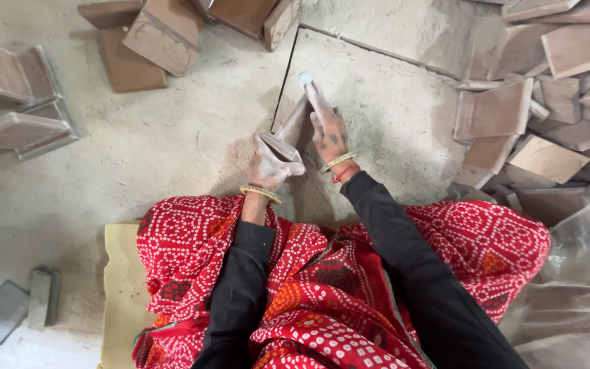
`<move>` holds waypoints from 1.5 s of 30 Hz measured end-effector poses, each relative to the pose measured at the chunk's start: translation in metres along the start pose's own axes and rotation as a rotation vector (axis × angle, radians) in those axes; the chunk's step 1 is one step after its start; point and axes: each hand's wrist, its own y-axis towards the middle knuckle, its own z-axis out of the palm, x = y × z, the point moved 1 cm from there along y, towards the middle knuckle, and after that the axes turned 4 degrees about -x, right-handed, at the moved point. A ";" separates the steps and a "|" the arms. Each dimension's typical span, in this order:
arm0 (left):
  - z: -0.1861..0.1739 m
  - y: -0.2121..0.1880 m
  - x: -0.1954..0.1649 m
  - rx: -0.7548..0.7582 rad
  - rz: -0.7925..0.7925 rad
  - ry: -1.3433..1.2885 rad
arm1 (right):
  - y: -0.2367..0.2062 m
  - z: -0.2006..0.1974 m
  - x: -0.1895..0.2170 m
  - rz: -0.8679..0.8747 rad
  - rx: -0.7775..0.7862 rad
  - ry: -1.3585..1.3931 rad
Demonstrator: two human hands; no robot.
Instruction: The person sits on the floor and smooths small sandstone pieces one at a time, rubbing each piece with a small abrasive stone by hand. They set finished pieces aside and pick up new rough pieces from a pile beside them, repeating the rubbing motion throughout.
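Gripping the near corner of a brown stone tile (289, 131), my left hand (269, 166) is closed around its lower end. The tile stands on edge, its long axis running from that hand up and away to the right, its far end pointing away from my body. Just right of it, my right hand (329, 133) is wrapped around a dusty tool (314, 96) with a pale tip; I cannot tell what kind. The tool lies against the tile's far end. Further right of that hand is a heap of similar tiles (548, 102) on the dusty floor (172, 143).
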 end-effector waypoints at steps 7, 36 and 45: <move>-0.014 -0.019 -0.025 0.257 0.144 0.032 | -0.009 -0.040 0.022 0.420 0.193 0.530; -0.002 -0.027 -0.026 0.133 0.495 -0.552 | -0.069 -0.013 0.060 0.341 0.155 0.477; -0.001 -0.004 -0.007 0.097 -0.057 -1.342 | -0.099 -0.034 0.130 0.127 0.391 0.433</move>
